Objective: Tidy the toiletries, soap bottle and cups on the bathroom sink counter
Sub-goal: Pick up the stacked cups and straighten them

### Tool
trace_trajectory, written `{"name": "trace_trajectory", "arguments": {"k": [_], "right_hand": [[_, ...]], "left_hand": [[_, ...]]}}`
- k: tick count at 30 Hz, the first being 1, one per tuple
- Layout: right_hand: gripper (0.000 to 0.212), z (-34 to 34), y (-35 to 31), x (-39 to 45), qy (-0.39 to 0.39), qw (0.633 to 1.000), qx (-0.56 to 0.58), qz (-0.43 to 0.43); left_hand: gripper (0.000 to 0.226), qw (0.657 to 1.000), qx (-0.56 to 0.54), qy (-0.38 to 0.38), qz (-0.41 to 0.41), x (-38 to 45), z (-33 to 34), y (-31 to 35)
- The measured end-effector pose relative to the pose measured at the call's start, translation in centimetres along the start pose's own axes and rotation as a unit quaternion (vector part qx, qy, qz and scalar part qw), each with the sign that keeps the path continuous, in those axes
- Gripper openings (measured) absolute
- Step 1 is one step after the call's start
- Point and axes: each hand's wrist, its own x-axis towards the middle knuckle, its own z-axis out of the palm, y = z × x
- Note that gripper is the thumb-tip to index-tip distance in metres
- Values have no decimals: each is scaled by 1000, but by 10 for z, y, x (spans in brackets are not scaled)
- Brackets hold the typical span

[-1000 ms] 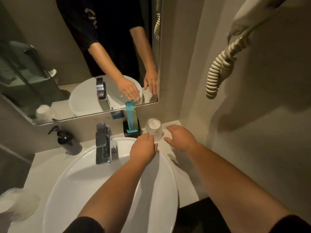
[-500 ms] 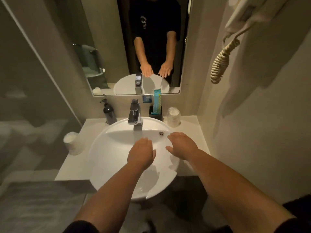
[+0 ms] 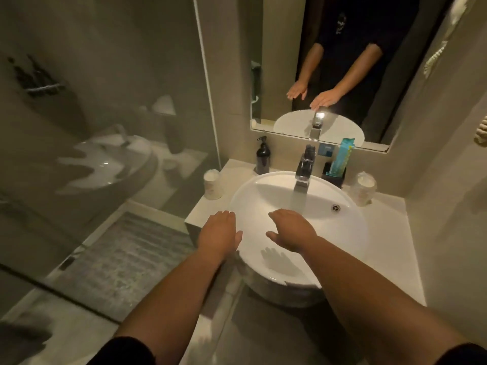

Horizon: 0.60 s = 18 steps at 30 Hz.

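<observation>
holder: a black holder (image 3: 333, 177) stands on the tabletop (image 3: 390, 233) just behind the basin (image 3: 350, 233), right of the tap (image 3: 304, 168); a turquoise packet (image 3: 342, 159) stands upright in it, top leaning against the mirror's lower edge.
cups: a wrapped cup (image 3: 363, 188) stands on the tabletop beside the basin's right rim, near the holder; a paper cup (image 3: 212, 184) stands at the tabletop's left edge, left of the basin. what either holds cannot be told.
soap bottle: the dark soap bottle (image 3: 262, 159) with a pump top stands against the wall behind the basin, left of the tap.
left hand: the left hand (image 3: 220, 233) hovers palm down over the basin's left rim, fingers straight and together, holding nothing.
right hand: the right hand (image 3: 292, 229) hovers over the bowl of the basin, fingers relaxed and spread, holding nothing.
since the earlier frame: both hands have drawn back from the wrapped cup at the rear right toward the basin's front; the view has pulled back and swung left, bringing in the glass shower screen (image 3: 105, 127).
edges and room: the tabletop ends just left of the paper cup; bare tabletop runs right of the basin to the side wall.
</observation>
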Motion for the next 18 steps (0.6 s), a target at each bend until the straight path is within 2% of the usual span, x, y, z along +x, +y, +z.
{"name": "trace_trajectory", "arguments": {"k": [5,9,18], "right_hand": [[60,6,-47,49,-13,999,-14,-47],[59,4,-68,90,-7,999,9,-30],[66,7,-97,172,-38,997,60,-5]], "left_hand": [[44,999,15,-14,-41,13,-2,-60],[45,998,-10,-14,-59,39,-3,-97],[65,993,-66,-53,-87,98,2,-147]]}}
